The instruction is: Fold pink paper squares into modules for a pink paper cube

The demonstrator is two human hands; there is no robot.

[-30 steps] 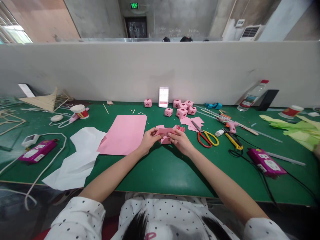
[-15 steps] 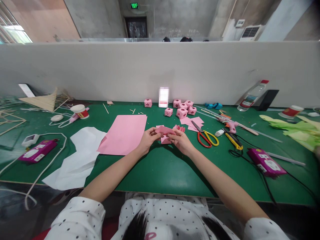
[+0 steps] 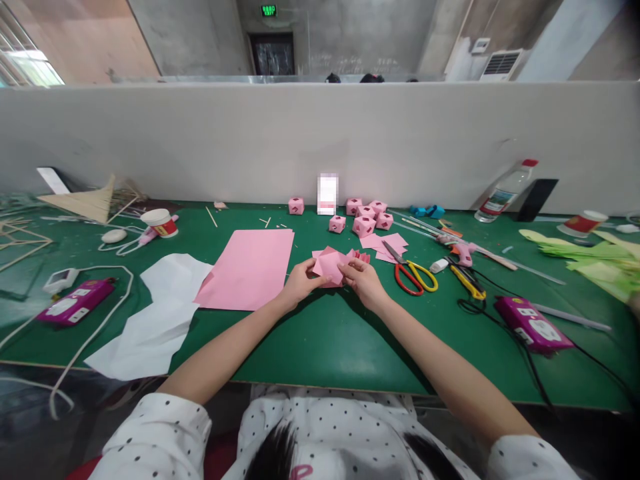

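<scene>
My left hand [image 3: 299, 283] and my right hand [image 3: 364, 281] both pinch a small folded piece of pink paper [image 3: 330, 265] just above the green table [image 3: 325, 340]. The left fingers hold its left edge, the right fingers its right edge. A large pink sheet [image 3: 250, 267] lies flat to the left of my hands. More small pink squares [image 3: 387, 245] lie just beyond the right hand. Several finished pink paper cubes [image 3: 364, 217] sit further back near the grey partition.
Red and yellow scissors [image 3: 413, 272], a glue gun [image 3: 463, 253] and a yellow cutter [image 3: 467, 281] lie to the right, with a magenta power strip [image 3: 533, 325] and cables. White paper [image 3: 160, 313] and another power strip [image 3: 75, 301] lie left. A bottle [image 3: 505, 190] stands at back right.
The small pink piece has been turned and opened up between my fingers, its flat face now showing as a diamond. My hands stayed in the same spot.
</scene>
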